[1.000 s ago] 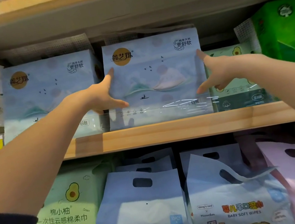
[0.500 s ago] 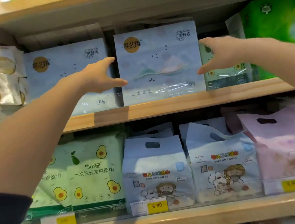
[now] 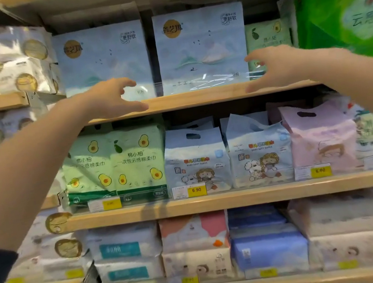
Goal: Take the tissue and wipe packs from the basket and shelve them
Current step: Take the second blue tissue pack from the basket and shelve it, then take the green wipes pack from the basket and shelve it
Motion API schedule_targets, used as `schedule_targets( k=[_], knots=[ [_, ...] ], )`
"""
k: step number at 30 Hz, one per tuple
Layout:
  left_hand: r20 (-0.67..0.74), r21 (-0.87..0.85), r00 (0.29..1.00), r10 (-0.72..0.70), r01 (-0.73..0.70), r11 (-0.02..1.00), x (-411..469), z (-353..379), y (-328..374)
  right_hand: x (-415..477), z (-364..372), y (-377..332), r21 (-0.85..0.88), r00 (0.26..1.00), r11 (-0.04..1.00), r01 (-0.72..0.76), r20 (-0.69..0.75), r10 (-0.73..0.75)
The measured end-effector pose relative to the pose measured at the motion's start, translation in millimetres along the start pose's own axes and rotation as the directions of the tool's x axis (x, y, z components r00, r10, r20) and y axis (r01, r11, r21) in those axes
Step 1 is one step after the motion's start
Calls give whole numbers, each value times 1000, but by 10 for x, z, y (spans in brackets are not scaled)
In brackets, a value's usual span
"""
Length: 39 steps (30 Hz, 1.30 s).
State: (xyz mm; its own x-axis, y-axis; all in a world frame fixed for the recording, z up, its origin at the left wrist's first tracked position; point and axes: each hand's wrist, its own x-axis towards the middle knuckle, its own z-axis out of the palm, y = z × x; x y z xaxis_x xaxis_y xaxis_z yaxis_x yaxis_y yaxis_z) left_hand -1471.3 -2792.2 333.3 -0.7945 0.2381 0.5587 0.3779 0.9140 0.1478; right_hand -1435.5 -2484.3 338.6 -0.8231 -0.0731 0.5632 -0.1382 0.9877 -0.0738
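Observation:
A pale blue tissue pack with a gold round logo stands upright on the upper wooden shelf, beside a matching blue pack on its left. My left hand hovers in front of the shelf edge, fingers curled and apart, holding nothing. My right hand hovers at the other side of the pack, also empty with fingers spread. Neither hand touches the pack. The basket is out of view.
A big green tissue pack and a small avocado-print pack stand right of the blue pack. Below are avocado-print packs, blue baby wipes and a pink wipe pack. Lower shelves hold more tissue packs.
Both hands have let go of the blue pack's sides and drawn back and down to the shelf edge. The view has pulled back, showing the lower shelves.

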Motion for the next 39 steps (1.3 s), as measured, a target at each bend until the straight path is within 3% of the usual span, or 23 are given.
schedule_targets(
  k=[8, 12, 18, 26, 34, 39],
  knots=[
    [99, 8, 995, -23, 22, 1000, -1099, 336, -172, -1006, 467, -240, 189, 987, 980, 57, 138, -84],
    [222, 19, 973, -63, 60, 998, -1780, 657, -314, -1655, 850, -347, 239, 972, 969, 60, 207, -112],
    [384, -9, 909, -160, 177, 984, -2821, 1063, -577, -2566, 1333, -672, 270, 894, 963, -3, 433, -119],
    [555, -93, 795, -246, 354, 931, -4106, 1575, -1247, -3615, 2107, -1314, 426, 822, 897, -123, 550, -148],
    [724, -91, 660, -201, 380, 920, -5190, 1863, -2142, -4373, 2886, -1909, 376, 656, 870, -320, 750, -83],
    [821, -9, 543, -174, 317, 948, -5508, 2116, -2579, -4800, 3261, -2250, 355, 591, 790, -500, 807, 11]
  ],
)
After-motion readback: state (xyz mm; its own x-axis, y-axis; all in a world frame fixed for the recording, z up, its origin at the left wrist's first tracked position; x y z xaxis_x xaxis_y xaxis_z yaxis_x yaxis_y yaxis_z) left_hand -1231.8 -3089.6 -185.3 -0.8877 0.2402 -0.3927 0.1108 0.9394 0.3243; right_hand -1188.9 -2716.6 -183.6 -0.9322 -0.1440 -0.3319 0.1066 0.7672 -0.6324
